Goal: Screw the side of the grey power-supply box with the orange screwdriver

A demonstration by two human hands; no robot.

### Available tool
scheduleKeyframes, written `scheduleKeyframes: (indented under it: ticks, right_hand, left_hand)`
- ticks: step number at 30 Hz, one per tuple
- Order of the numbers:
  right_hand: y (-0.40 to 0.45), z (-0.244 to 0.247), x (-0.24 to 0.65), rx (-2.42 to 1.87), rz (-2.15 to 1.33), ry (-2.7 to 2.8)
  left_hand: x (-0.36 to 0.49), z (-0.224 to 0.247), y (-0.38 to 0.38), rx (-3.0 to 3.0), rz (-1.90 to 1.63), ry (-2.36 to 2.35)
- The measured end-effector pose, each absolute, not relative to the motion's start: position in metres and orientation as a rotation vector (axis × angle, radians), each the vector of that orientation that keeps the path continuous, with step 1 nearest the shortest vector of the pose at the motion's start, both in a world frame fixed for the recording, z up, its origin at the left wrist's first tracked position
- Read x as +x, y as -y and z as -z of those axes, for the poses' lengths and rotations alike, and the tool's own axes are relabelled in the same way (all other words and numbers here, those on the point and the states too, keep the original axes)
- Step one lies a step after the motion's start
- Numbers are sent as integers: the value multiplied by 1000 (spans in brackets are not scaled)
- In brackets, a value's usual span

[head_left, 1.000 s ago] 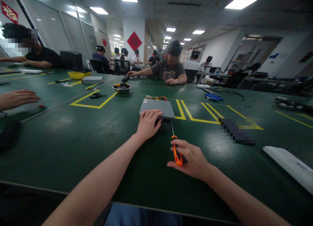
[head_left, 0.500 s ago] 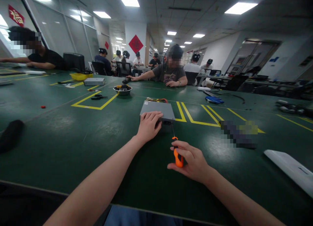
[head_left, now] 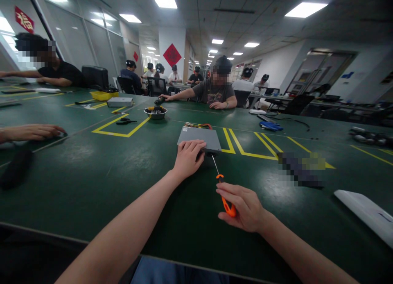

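A grey metal computer power supply lies on the green table, with coloured wires at its far side. My left hand grips its near left edge, fingers across the top and the thumb at the front face. In my right hand is a screwdriver with an orange and black handle, held between the fingers and thumb. Its thin shaft points up and away toward the front face of the power supply. The tip is at that face, near the dark socket; whether it touches a screw I cannot tell.
A metal bowl with tools and black pliers-like pieces lie beyond, left of the power supply. A white device is at the right. Blue gloves lie farther back. Another person's hand rests at the left; a co-worker sits opposite.
The screwdriver tip has moved left along the front face, and its handle has tilted down to the right. Another person's hand has appeared at the left. My left hand stays on the power supply.
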State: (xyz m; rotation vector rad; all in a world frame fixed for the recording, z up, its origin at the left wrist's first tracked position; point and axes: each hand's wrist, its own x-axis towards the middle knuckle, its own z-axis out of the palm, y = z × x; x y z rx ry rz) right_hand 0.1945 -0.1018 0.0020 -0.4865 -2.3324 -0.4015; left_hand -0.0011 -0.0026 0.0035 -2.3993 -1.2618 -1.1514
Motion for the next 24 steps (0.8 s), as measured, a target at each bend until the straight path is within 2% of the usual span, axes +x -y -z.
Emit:
scheduleKeyframes:
  ticks: [24]
  right_hand:
    - [100,-8,181,-590,423,2471]
  left_hand:
    - [0,-3,2,-2393,1154,1262]
